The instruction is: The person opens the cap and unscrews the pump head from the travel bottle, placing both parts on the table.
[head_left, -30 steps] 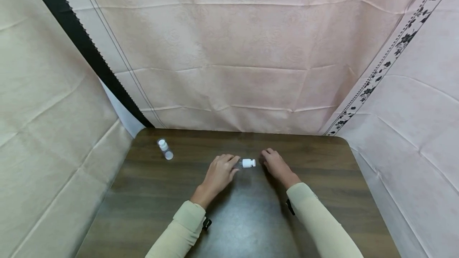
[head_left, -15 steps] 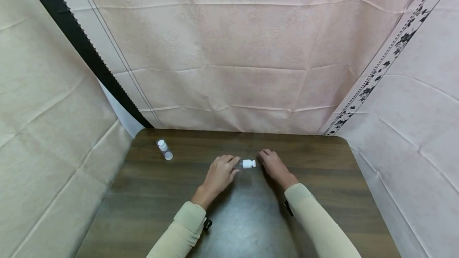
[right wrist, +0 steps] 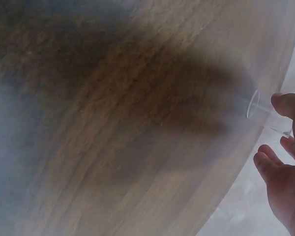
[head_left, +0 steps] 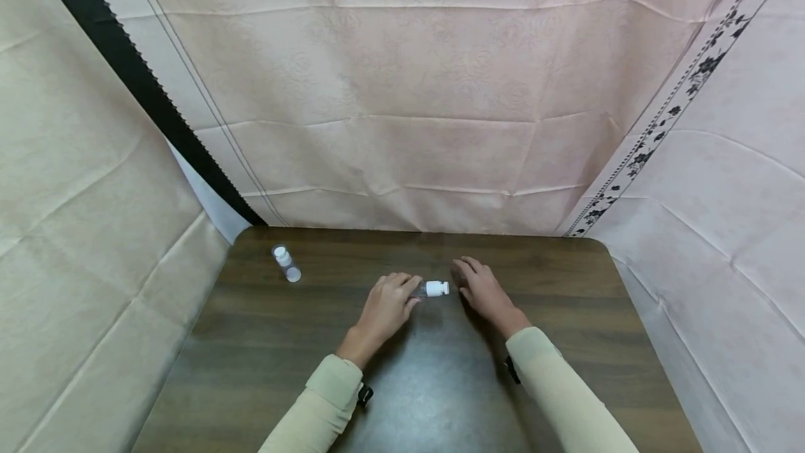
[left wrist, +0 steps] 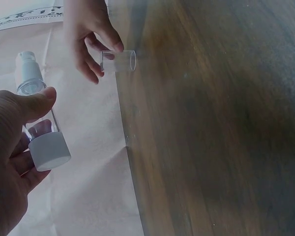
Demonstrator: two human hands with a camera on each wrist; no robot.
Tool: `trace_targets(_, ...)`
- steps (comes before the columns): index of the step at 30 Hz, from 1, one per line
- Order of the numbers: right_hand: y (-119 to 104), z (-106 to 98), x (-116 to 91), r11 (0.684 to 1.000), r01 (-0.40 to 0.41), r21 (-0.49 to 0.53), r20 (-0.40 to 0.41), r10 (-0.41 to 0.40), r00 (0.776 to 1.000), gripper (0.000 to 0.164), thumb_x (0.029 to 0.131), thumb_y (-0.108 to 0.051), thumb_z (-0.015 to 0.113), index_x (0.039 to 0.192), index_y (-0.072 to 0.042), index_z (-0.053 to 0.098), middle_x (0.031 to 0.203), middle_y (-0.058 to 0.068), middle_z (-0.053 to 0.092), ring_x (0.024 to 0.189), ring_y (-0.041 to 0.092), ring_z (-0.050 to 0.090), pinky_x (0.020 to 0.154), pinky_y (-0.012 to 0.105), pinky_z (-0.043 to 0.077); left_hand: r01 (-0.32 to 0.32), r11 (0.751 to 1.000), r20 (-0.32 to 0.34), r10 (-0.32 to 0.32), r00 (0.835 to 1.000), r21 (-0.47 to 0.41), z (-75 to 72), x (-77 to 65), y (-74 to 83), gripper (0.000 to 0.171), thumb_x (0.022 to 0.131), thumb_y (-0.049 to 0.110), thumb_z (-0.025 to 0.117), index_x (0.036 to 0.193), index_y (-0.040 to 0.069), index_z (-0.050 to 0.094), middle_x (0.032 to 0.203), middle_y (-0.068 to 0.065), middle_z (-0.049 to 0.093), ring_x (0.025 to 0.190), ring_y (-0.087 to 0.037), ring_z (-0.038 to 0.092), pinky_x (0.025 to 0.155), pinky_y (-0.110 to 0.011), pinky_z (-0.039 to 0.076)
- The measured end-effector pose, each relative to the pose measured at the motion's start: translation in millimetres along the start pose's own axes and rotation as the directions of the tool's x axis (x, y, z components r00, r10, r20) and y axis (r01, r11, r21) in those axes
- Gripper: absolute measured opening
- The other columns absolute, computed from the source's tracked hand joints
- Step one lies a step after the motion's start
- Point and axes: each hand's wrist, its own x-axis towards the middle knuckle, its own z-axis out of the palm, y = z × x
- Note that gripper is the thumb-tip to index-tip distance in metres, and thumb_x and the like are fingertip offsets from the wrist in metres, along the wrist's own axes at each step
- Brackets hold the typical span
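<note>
Two parts held, not joined.
Far left of the brown wood-grain table (head_left: 245,341): second clear bottle with white ends (head_left: 286,264), untouched; can't tell if upright. Far middle: left hand (head_left: 385,306) grips the clear cylindrical plastic bottle (head_left: 432,289), white pump (left wrist: 30,69) pointing right. Just right of it: right hand (head_left: 484,292) pinches the clear plastic tube-shaped cap (left wrist: 119,61), its open end turned across the pump's axis. My read: cap handling. To fit cleanly, keep bottle still, swing cap end to pump, align axes, pinch lightly.
</note>
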Motion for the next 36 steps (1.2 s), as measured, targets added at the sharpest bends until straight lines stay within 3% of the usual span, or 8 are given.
trace_targets(13,-3.3,-16.2,-15.0,0.999,0.030,-0.012,-0.111,-0.031,0.993,0.069,0.092,-0.014,0.080,0.153,-0.013,0.047,0.157,0.015,0.044,0.138,0.039,0.049,0.108,0.055,0.048,-0.025,1.000,-0.025,0.025,0.999,0.007,3.4,1.0,3.6,0.038,0.088,0.027,0.083,0.122,0.014,0.074,0.110,-0.003,0.074,0.101,-0.019,0.069,0.088,-0.036,0.056)
trace_targets(22,-6.7,-29.3,-32.1,0.996,0.086,-0.033,-0.171,-0.091,0.981,0.068,0.091,-0.013,0.080,0.152,-0.011,0.049,0.157,0.015,0.045,0.138,0.038,0.049,0.106,0.054,0.049,-0.051,0.999,-0.001,0.051,0.999,0.014,9.2,1.2,7.9,0.038,0.089,0.025,0.084,0.123,0.013,0.074,0.111,-0.003,0.073,0.101,-0.018,0.068,0.088,-0.036,0.056)
trace_targets(36,-16.7,-45.2,-63.0,0.989,0.117,0.094,-0.263,-0.089,0.961,0.055,0.097,-0.013,0.072,0.148,-0.009,0.052,0.154,0.014,0.049,0.142,0.033,0.047,0.109,0.055,0.046,-0.064,0.998,-0.027,0.065,0.998,0.015,12.1,0.1,13.7,0.038,0.089,0.026,0.084,0.123,0.013,0.074,0.110,-0.002,0.073,0.101,-0.017,0.068,0.086,-0.034,0.056)
